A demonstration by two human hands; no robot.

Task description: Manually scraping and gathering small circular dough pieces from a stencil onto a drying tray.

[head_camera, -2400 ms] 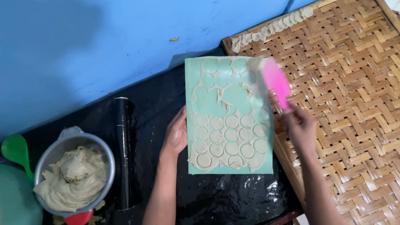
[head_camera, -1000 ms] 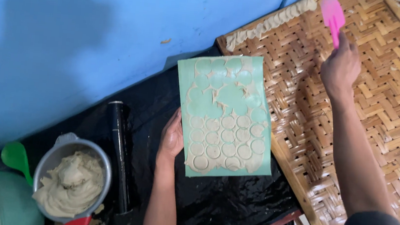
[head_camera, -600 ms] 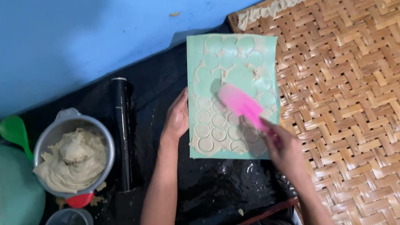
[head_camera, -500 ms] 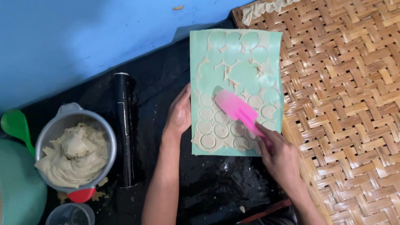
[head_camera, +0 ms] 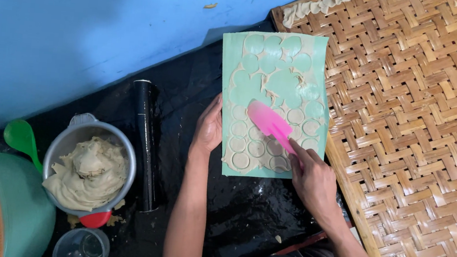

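I see the woven bamboo tray (head_camera: 423, 136) filling the right side of the frame, with a row of pale dough pieces (head_camera: 318, 6) along its upper left edge. A blue surface (head_camera: 82, 25) takes the upper left, and a black plastic sheet (head_camera: 186, 102) runs across the middle and bottom. On that sheet, just left of the tray, lies the green mat (head_camera: 273, 102), covered with thin dough cut into rounds; the upper rounds are lifted out, the lower ones remain. At lower left sits a metal bowl of dough (head_camera: 89, 166), with a green basin (head_camera: 8, 208), a green spoon (head_camera: 22, 139) and a clear cup (head_camera: 81, 247) near it. A black rolling pin (head_camera: 145, 143) lies between the bowl and my left hand (head_camera: 209, 126). That hand rests flat, fingers relaxed, on the mat's left edge. My right hand (head_camera: 315, 181) is clenched around the pink spatula (head_camera: 269, 124), its blade lying on the dough at mid-mat.
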